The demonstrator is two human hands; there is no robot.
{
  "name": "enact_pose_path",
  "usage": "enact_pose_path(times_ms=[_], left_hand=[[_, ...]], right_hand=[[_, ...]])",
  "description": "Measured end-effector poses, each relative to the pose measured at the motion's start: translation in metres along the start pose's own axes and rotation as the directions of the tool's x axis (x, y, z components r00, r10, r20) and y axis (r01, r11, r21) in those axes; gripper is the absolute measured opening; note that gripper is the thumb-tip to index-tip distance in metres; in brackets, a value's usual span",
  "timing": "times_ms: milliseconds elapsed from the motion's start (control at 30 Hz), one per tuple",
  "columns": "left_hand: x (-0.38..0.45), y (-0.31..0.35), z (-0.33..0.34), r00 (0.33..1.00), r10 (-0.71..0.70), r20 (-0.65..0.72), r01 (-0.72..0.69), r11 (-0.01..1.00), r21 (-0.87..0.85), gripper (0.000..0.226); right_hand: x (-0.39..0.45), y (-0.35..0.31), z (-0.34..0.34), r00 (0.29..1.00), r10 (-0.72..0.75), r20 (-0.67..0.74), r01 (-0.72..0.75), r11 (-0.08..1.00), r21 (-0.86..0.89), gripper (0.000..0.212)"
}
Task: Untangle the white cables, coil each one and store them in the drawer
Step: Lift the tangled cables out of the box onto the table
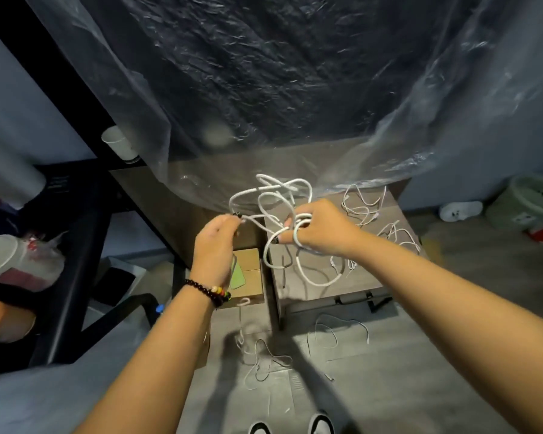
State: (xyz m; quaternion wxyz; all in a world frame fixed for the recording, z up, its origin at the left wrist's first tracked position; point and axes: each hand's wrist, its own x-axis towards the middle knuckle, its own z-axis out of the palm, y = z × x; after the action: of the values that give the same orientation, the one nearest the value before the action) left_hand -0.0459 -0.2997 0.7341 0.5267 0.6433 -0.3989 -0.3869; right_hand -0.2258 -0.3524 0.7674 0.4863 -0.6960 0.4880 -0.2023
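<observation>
Grey floor (389, 386) lies nearest you, with thin white cables (264, 358) strewn across it by your shoes (322, 424). Above it, your left hand (215, 242), with a beaded bracelet (209, 291) at its wrist, pinches one end of the thick white cable (276, 198). Your right hand (318, 227) is closed on that same cable, several turns wound around its fingers (287, 238). Beyond your right hand, more thin cables (362, 203) lie on the dark cabinet top (398, 198), toward its far right corner, under the clear plastic sheet (264, 73).

Cluttered home room, plastic sheeting (279, 73), small cabinet (336, 277), shoes (460, 210)
</observation>
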Motion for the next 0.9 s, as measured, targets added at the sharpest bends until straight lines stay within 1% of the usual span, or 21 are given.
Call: enact_pose_path(times_ms=[67,133,167,200,267,300,333,367,400,433,467,533,600,633,667,700,733,767,800,833,900], left_hand=[[0.003,0.013,0.002,0.997,0.072,-0.007,-0.071,0.995,0.065,0.017],[0.003,0.024,0.003,0.979,0.201,-0.027,-0.19,0.955,0.229,0.028],[0.002,0.027,0.003,0.968,0.249,-0.017,-0.236,0.937,0.258,0.03],[0.002,0.033,0.002,0.963,0.269,0.001,-0.263,0.939,0.22,0.028],[0.001,0.041,0.001,0.963,0.259,0.067,-0.262,0.965,0.031,0.023],[-0.001,0.044,0.002,0.972,0.219,0.087,-0.212,0.974,-0.075,0.02],[-0.002,0.048,0.004,0.984,0.158,0.077,-0.142,0.974,-0.179,0.016],[-0.001,0.051,0.005,0.995,0.082,0.057,-0.061,0.951,-0.304,0.016],[0.0,0.055,0.007,0.999,-0.005,0.048,0.025,0.896,-0.444,0.023],[0.002,0.057,0.009,0.994,-0.087,0.068,0.11,0.809,-0.578,0.03],[0.004,0.059,0.011,0.984,-0.14,0.114,0.18,0.721,-0.669,0.031],[0.007,0.061,0.015,0.954,-0.177,0.243,0.3,0.597,-0.744,0.021],[0.006,0.064,0.021,0.924,-0.197,0.327,0.38,0.55,-0.744,0.016],[0.006,0.066,0.024,0.918,-0.218,0.33,0.395,0.558,-0.73,0.018],[0.005,0.068,0.028,0.921,-0.236,0.31,0.389,0.598,-0.701,0.021],[0.004,0.07,0.031,0.932,-0.235,0.274,0.36,0.669,-0.65,0.025],[0.002,0.073,0.034,0.95,-0.216,0.227,0.309,0.768,-0.561,0.028],[0.0,0.076,0.036,0.966,-0.18,0.185,0.245,0.865,-0.439,0.03],[-0.002,0.08,0.037,0.978,-0.134,0.158,0.178,0.934,-0.31,0.031],[-0.004,0.084,0.035,0.984,-0.09,0.153,0.121,0.971,-0.207,0.031],[-0.006,0.083,0.028,0.989,-0.007,0.147,0.026,0.991,-0.128,0.033]], right_hand=[[0.0,-0.001,0.011,1.0,0.001,0.005,-0.001,0.999,0.045,0.014],[-0.001,-0.006,0.015,0.999,0.015,0.031,-0.018,0.995,0.094,0.015],[-0.001,-0.007,0.016,0.999,0.02,0.045,-0.025,0.993,0.111,0.015],[0.0,-0.009,0.016,0.999,0.021,0.049,-0.026,0.992,0.123,0.017],[0.004,-0.008,0.015,1.0,0.001,0.023,-0.005,0.99,0.143,0.023],[0.007,-0.008,0.013,1.0,-0.01,0.014,0.008,0.989,0.146,0.024],[0.008,-0.008,0.012,1.0,-0.02,0.017,0.017,0.989,0.149,0.023],[0.007,-0.008,0.011,0.999,-0.025,0.03,0.02,0.987,0.157,0.022],[0.006,-0.01,0.01,0.998,-0.029,0.047,0.02,0.985,0.169,0.023],[0.005,-0.012,0.009,0.997,-0.034,0.067,0.021,0.984,0.176,0.025],[0.004,-0.014,0.008,0.995,-0.045,0.089,0.029,0.985,0.173,0.026],[0.002,-0.018,0.009,0.99,-0.058,0.132,0.04,0.99,0.134,0.022],[0.002,-0.019,0.011,0.984,-0.053,0.172,0.037,0.995,0.095,0.016],[0.001,-0.019,0.011,0.98,-0.056,0.193,0.041,0.996,0.08,0.015],[0.0,-0.018,0.012,0.975,-0.058,0.214,0.044,0.997,0.069,0.013],[-0.002,-0.016,0.012,0.971,-0.056,0.231,0.042,0.997,0.068,0.01],[-0.004,-0.015,0.011,0.969,-0.055,0.239,0.038,0.996,0.075,0.012],[-0.006,-0.013,0.009,0.969,-0.05,0.241,0.029,0.995,0.091,0.018],[-0.008,-0.012,0.006,0.97,-0.039,0.238,0.013,0.994,0.113,0.022],[-0.01,-0.01,0.002,0.973,-0.025,0.229,-0.006,0.991,0.136,0.021],[-0.012,-0.009,-0.008,0.98,-0.001,0.198,-0.037,0.982,0.187,0.019]])
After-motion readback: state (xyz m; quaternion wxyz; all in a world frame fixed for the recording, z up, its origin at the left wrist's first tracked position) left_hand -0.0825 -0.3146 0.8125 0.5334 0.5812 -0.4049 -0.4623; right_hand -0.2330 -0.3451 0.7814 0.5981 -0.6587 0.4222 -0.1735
